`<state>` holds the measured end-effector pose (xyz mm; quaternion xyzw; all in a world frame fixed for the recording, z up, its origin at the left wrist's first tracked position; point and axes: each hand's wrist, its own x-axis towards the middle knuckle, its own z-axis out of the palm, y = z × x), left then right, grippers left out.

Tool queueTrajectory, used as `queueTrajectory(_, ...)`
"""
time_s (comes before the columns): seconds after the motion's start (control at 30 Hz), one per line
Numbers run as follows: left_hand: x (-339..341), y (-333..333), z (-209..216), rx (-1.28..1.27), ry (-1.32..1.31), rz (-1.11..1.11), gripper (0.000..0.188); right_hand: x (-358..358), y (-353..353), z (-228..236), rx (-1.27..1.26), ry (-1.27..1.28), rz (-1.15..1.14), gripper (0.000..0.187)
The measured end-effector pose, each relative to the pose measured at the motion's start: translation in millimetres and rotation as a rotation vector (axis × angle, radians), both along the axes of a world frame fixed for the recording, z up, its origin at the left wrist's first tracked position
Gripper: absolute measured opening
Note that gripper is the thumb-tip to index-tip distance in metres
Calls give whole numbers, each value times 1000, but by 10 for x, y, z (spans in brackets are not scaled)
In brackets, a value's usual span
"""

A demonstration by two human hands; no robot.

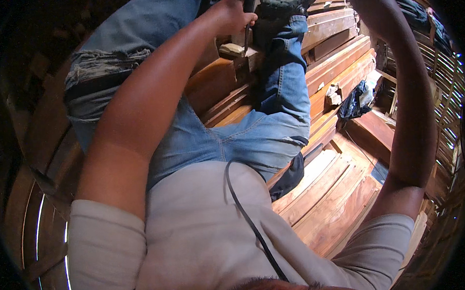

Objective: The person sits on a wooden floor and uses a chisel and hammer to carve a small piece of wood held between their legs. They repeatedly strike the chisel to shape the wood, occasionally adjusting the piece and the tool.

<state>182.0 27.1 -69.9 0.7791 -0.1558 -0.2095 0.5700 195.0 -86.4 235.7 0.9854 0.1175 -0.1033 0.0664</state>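
Note:
My left hand (233,14) is closed around a dark, upright chisel-like tool (249,0). Its narrow shaft points down at a brown timber piece (214,79) between my legs, and a pale raw wood bit (231,49) lies beside the tip. Whether the tip touches the wood cannot be made out. My right arm (409,90) reaches up and forward, and its hand is cut off by the top edge. A dark shoe (288,0) on my foot rests on the timber close to the tool.
Stacked brown boards (331,29) run along the far right. A black plastic bag (354,102) sits on them by a crumpled pale scrap (333,95). Lighter planks (323,193) lie at my right side. A slatted wall (451,104) stands beyond my right arm. A black cord (246,219) crosses my shirt.

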Motion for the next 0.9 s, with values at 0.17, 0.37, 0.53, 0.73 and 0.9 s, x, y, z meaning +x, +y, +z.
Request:
queueTrajectory(0.17, 119, 79, -25, 58, 14, -26, 43, 221, -267, -184, -138, 137, 156, 32)
queueTrajectory(0.37, 3, 21, -147, 16, 27, 91, 40, 193, -129, -258, -152, 115, 154, 30)
queueTrajectory(0.53, 15, -118, -29, 13, 48, -82, 48, 202, -410, -185, -80, -29, 96, 32)
queueTrajectory(0.73, -14, -76, -8, 54, 6, 5, 41, 159, -471, -364, 220, -219, 255, 28)
queueTrajectory(0.9, -15, -142, -88, -89, -26, 29, 43, 49, 40, -23, -190, 59, -124, 27)
